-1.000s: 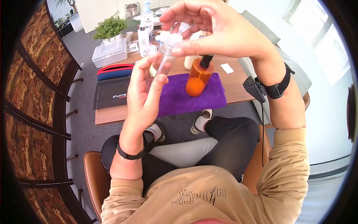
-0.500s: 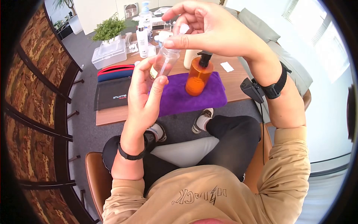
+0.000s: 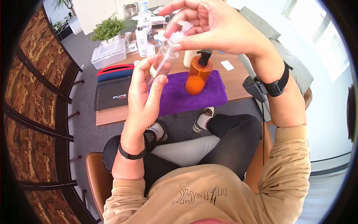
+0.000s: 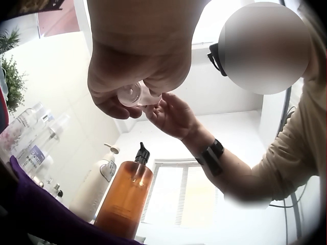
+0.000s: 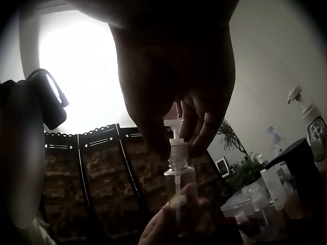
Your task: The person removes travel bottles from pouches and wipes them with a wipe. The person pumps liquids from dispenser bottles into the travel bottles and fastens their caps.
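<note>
My left hand (image 3: pixel 143 87) grips a small clear bottle (image 3: pixel 166 62) with a pale label, holding it tilted in the air above the table. A thin dip tube runs down inside it. At its mouth, the thumb and fingers of my right hand (image 3: pixel 214 30) pinch the white pump top (image 3: pixel 178 36) by its collar. In the right wrist view the pump top (image 5: pixel 178 148) stands over the threaded bottle neck (image 5: pixel 178 166), with some thread showing below the collar. From below, the left wrist view shows the round bottle base (image 4: pixel 130 94) between the left fingers.
An orange pump bottle (image 3: pixel 198 76) stands on a folded purple towel (image 3: pixel 175 100), a cream pump bottle (image 4: pixel 92 189) behind it. Farther back are a white bottle (image 3: pixel 141 41), a clear plastic box (image 3: pixel 112 56) and a plant (image 3: pixel 108 28). A black pouch (image 3: pixel 112 95) lies at the left.
The right thumb swung across the bottle neck half a second ago and is now back beside the collar, as the fingers shift round the pump top. The left hand and bottle stay nearly still.
</note>
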Demonstrator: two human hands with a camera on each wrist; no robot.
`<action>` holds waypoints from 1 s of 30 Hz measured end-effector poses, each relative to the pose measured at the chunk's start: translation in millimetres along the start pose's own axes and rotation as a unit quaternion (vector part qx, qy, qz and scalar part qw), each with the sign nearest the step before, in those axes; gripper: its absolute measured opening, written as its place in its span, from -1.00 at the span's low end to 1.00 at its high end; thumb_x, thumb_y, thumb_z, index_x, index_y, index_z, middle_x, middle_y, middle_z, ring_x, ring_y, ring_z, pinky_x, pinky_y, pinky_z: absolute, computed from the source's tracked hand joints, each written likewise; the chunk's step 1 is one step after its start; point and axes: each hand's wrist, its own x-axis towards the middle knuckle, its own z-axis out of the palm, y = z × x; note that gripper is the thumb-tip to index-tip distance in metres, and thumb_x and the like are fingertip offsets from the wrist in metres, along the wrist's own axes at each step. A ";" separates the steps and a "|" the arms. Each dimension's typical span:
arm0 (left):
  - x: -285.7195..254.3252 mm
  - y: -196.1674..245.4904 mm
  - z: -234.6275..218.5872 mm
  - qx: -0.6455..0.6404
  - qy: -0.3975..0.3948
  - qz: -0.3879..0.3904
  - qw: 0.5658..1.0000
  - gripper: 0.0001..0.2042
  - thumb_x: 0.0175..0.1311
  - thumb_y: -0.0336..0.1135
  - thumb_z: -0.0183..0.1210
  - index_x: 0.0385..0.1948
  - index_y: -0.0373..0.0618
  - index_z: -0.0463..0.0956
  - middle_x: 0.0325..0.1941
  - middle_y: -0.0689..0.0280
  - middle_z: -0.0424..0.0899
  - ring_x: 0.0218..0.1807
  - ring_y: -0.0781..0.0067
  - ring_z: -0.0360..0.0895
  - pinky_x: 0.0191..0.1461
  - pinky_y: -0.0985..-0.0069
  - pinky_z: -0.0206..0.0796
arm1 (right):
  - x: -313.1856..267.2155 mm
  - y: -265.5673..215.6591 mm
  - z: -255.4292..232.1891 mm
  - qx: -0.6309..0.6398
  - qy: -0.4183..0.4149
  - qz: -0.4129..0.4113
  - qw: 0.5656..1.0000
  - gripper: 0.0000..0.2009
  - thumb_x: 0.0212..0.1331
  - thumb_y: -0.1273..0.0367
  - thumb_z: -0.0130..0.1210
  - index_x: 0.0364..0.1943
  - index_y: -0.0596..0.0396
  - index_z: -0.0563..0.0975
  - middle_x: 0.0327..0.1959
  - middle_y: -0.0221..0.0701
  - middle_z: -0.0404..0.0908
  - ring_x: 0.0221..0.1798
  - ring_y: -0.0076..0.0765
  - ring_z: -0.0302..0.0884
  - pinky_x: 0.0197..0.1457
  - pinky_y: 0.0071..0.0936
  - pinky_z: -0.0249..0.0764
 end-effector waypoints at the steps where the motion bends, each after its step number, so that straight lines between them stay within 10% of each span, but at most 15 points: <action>1: -0.1 -0.7 -0.3 -0.001 0.002 -0.007 1.000 -0.53 0.83 -0.32 0.18 0.61 -0.26 0.34 0.44 0.13 0.67 0.39 0.36 0.68 0.34 0.41 0.54 | -0.7 0.7 -2.4 0.007 -0.009 -0.051 0.999 -0.27 0.39 0.55 0.52 0.56 0.46 0.37 0.14 -0.17 0.82 0.03 -0.48 0.79 0.13 -0.57 0.73; 9: 2.9 -13.1 -10.9 0.005 0.022 0.018 1.000 -0.53 0.83 -0.34 0.17 0.62 -0.25 0.34 0.37 0.14 0.71 0.25 0.45 0.66 0.33 0.41 0.55 | -30.3 -20.3 -33.3 -0.027 0.088 -0.090 0.992 -0.29 0.37 0.63 0.48 0.56 0.40 0.39 0.19 -0.12 0.83 0.18 -0.33 0.88 0.26 -0.49 0.85; 18: 6.0 -16.6 -6.1 0.015 0.091 0.011 0.996 -0.47 0.81 -0.38 0.19 0.67 -0.29 0.31 0.36 0.16 0.70 0.29 0.46 0.63 0.42 0.41 0.54 | -124.1 64.7 -77.8 -0.096 0.462 -0.068 0.879 -0.62 0.52 0.43 0.48 0.29 0.29 0.67 0.24 -0.23 0.81 0.25 -0.33 0.83 0.43 -0.31 0.76; 30: -2.7 -53.0 16.0 0.032 0.016 -0.081 0.996 -0.57 0.67 -0.60 0.27 0.41 -0.21 0.31 0.37 0.14 0.63 0.44 0.19 0.73 0.44 0.38 0.58 | -151.0 231.7 24.6 0.054 0.454 -0.010 0.889 -0.70 0.32 0.59 0.56 0.07 0.23 0.72 0.02 -0.34 0.85 0.09 -0.48 0.83 0.25 -0.46 0.78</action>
